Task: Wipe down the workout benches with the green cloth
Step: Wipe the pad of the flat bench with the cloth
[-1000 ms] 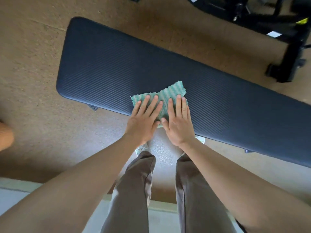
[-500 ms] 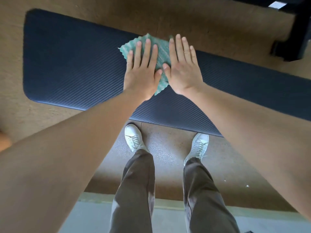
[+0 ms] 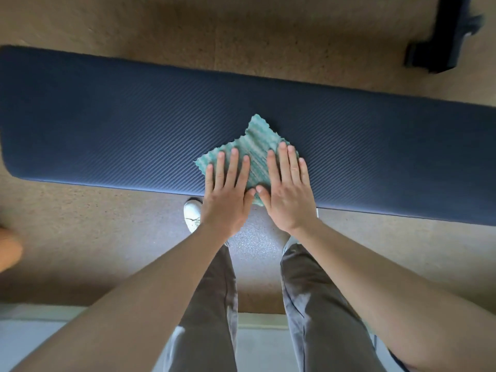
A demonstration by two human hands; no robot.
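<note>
The fingers (image 3: 233, 167) of my left hand (image 3: 225, 208) are straight and spread a little. They press flat on the green cloth (image 3: 255, 146). The fingers of my right hand (image 3: 290, 205) are straight too, close side by side, and they also press flat on the cloth. Neither hand grabs it; both just push down. My two thumbs almost meet over the near edge of the cloth.

The cloth lies on the dark blue counter (image 3: 107, 124), about halfway along it and by the edge closest to me. One corner of the cloth sticks out past my fingers toward the far side. The counter has thin slanted lines on its soft top and runs from left to right.

Under it is a brown floor (image 3: 80, 232). I see one white shoe (image 3: 192, 212) beside my left wrist and grey trousers (image 3: 212, 304) below my arms. A black thing (image 3: 442, 44) stands at the far right, apart from the counter. It is too blurry to tell what it is.
</note>
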